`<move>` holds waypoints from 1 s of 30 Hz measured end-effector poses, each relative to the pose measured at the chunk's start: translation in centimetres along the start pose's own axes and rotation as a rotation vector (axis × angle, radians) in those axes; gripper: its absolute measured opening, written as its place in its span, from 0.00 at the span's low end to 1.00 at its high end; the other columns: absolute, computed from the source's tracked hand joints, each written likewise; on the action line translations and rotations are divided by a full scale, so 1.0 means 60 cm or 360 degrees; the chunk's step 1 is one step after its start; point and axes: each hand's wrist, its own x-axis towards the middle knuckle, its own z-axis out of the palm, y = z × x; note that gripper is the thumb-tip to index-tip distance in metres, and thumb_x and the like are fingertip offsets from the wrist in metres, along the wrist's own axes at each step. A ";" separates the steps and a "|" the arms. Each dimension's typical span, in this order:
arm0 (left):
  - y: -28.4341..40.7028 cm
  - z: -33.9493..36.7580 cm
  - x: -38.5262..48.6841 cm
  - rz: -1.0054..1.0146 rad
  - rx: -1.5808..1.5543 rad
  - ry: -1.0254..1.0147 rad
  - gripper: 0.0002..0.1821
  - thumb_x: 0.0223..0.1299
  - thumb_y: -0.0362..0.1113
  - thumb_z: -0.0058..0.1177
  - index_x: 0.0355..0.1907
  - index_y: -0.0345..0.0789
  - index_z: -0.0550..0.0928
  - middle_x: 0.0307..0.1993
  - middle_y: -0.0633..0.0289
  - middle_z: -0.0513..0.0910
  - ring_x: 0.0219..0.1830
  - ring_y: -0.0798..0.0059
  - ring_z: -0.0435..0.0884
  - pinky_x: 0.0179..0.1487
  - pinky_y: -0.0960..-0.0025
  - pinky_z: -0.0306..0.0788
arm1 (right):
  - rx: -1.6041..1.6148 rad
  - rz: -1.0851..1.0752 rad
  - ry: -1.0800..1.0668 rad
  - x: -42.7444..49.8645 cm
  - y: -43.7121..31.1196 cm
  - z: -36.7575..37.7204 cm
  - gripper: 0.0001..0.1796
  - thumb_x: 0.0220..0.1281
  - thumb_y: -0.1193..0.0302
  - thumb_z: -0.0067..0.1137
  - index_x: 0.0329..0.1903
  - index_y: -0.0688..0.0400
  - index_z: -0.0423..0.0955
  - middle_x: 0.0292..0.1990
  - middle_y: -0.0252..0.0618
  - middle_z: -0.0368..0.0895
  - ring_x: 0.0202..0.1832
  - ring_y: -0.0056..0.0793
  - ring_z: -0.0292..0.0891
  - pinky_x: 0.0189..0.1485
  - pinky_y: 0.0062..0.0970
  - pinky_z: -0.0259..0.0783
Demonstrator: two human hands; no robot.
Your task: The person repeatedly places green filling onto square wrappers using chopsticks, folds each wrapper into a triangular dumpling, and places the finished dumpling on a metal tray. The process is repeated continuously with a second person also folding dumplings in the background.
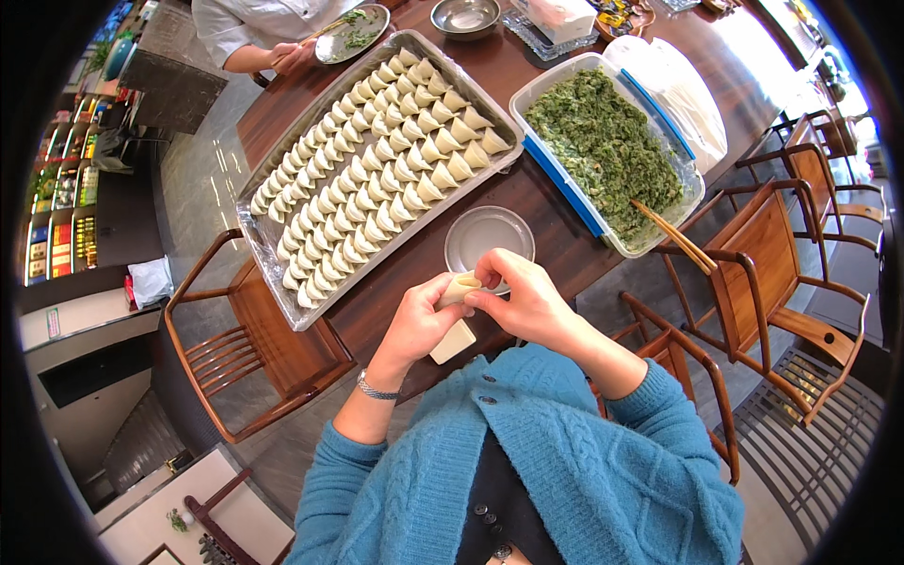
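Between my left hand [422,316] and my right hand [526,300] I hold a folded dumpling wrapper [460,288], its edges pinched by the fingers of both. What is inside the fold cannot be made out. Just beyond my fingers sits a round grey plate [489,236], partly covered by my right hand. Under my left hand lies a stack of pale square wrappers [454,342] near the table edge. Rows of shaped dumplings [381,169] fill much of a film-lined metal tray [353,277] ahead to the left.
A plastic tub [519,106] of green chopped filling [600,141] stands at right, chopsticks [674,236] poking out over its near rim. Across the table [565,205], another person's hand [291,56] holds chopsticks by a plate [353,44]. Wooden chairs [268,332] flank the table; a metal bowl [465,18] stands behind.
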 end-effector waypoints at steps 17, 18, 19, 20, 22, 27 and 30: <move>0.000 0.007 0.000 0.0100 0.0174 -0.0006 0.13 0.58 0.28 0.54 0.47 0.32 0.79 0.35 0.67 0.82 0.36 0.86 0.76 0.41 0.77 0.71 | -0.0121 -0.0140 0.0054 -0.008 0.005 0.011 0.10 0.47 0.74 0.64 0.29 0.60 0.70 0.29 0.40 0.71 0.35 0.42 0.71 0.37 0.36 0.68; 0.001 0.006 -0.001 0.0026 0.0118 -0.0059 0.12 0.58 0.28 0.54 0.46 0.31 0.79 0.34 0.67 0.81 0.36 0.86 0.77 0.41 0.77 0.71 | -0.0142 -0.0202 0.0061 -0.008 0.008 0.011 0.09 0.47 0.74 0.64 0.28 0.60 0.71 0.29 0.39 0.71 0.36 0.42 0.71 0.38 0.36 0.68; 0.003 0.004 -0.002 -0.0047 0.0061 -0.0112 0.12 0.58 0.28 0.54 0.45 0.31 0.79 0.34 0.67 0.81 0.36 0.85 0.77 0.41 0.77 0.72 | -0.0190 -0.0263 0.0058 -0.008 0.011 0.011 0.10 0.47 0.74 0.64 0.29 0.60 0.71 0.29 0.40 0.71 0.36 0.43 0.71 0.39 0.37 0.68; 0.005 0.002 -0.001 -0.0115 0.0013 -0.0161 0.11 0.58 0.28 0.54 0.44 0.31 0.79 0.34 0.67 0.81 0.35 0.85 0.77 0.41 0.77 0.72 | -0.0234 -0.0331 0.0050 -0.009 0.015 0.011 0.10 0.46 0.74 0.64 0.30 0.60 0.70 0.30 0.40 0.70 0.37 0.43 0.70 0.40 0.37 0.67; 0.009 -0.001 0.002 -0.0193 -0.0151 -0.0288 0.10 0.58 0.29 0.54 0.43 0.31 0.78 0.33 0.67 0.81 0.34 0.84 0.78 0.41 0.77 0.72 | -0.0251 -0.0376 0.0085 -0.010 0.020 0.013 0.11 0.46 0.75 0.63 0.31 0.60 0.70 0.32 0.41 0.70 0.37 0.44 0.70 0.42 0.38 0.67; 0.022 -0.010 0.010 -0.0345 -0.0219 -0.0526 0.13 0.59 0.30 0.55 0.46 0.29 0.76 0.34 0.65 0.80 0.33 0.81 0.79 0.40 0.76 0.74 | 0.0015 -0.0285 0.0067 -0.012 0.032 0.014 0.12 0.49 0.76 0.62 0.35 0.60 0.68 0.35 0.43 0.70 0.39 0.46 0.69 0.46 0.35 0.67; 0.030 -0.013 0.015 -0.0395 -0.0261 -0.0566 0.20 0.58 0.31 0.57 0.52 0.27 0.72 0.39 0.60 0.80 0.37 0.78 0.81 0.42 0.75 0.76 | 0.0282 -0.0071 0.0043 -0.016 0.039 0.011 0.08 0.56 0.76 0.59 0.36 0.62 0.69 0.37 0.42 0.74 0.40 0.36 0.74 0.45 0.31 0.71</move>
